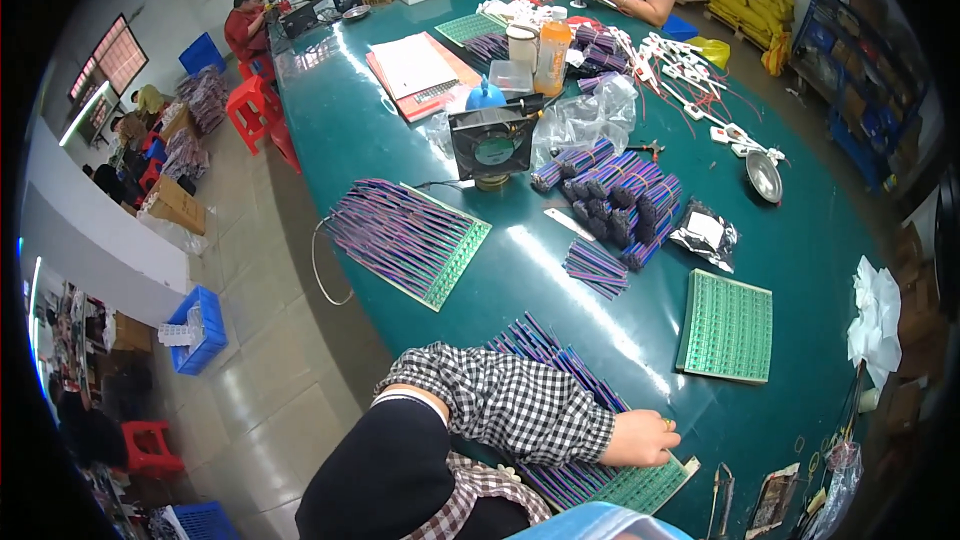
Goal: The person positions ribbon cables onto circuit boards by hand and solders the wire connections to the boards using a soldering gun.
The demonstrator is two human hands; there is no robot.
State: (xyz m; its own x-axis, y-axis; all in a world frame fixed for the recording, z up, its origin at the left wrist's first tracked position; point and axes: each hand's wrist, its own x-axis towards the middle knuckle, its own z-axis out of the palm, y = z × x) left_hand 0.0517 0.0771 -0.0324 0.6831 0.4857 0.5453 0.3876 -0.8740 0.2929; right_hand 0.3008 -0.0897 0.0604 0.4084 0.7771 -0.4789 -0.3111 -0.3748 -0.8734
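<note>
So there's only one of the person's hands in view, a hand [640, 438] in a checkered sleeve reaching across the lower part of the green table [520, 270], and I honestly can't tell whether it's their left or right. It rests on the near green board [645, 485], the one loaded with purple wires [545, 350], right at its edge. The fingers [668, 450] are curled down onto the board's top edge, but whether they're actually pinching a wire or just pressing there is too small to make out. Counting green boards on this stretch of the table, I get three: the one under the hand, a second board [445, 260] off to the left that's almost fully covered in rows of the same purple wires, and a third bare board [728, 328] on the right, well apart from the hand. Between them lies one small loose bunch of wires [595, 268], and further back a heap of bundled wire rolls [615, 190], too many to count cleanly. One small black fan [492, 143] stands upright behind those, with one orange-capped bottle [552, 55] further back. Two other people sit at the far end of the table.
</note>
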